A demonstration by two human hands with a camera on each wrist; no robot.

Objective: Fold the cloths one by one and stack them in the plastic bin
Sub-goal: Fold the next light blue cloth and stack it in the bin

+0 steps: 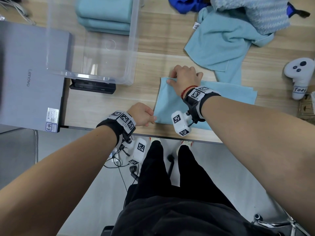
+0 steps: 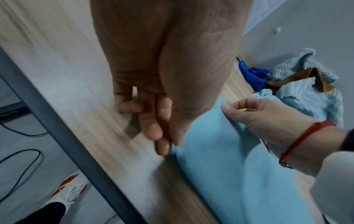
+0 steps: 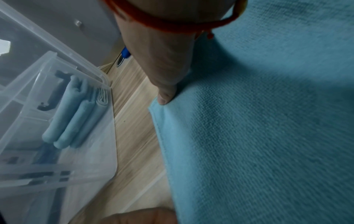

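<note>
Flat on the pale wooden table, just right of the clear plastic bin with its folded stack: light blue cloth, near-left corner pinched by left hand, far-left corner pinched by right hand.

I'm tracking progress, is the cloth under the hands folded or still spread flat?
Folded at least once: the cloth shows doubled edges on its right side. The left hand and right hand pinch its left corners.
</note>
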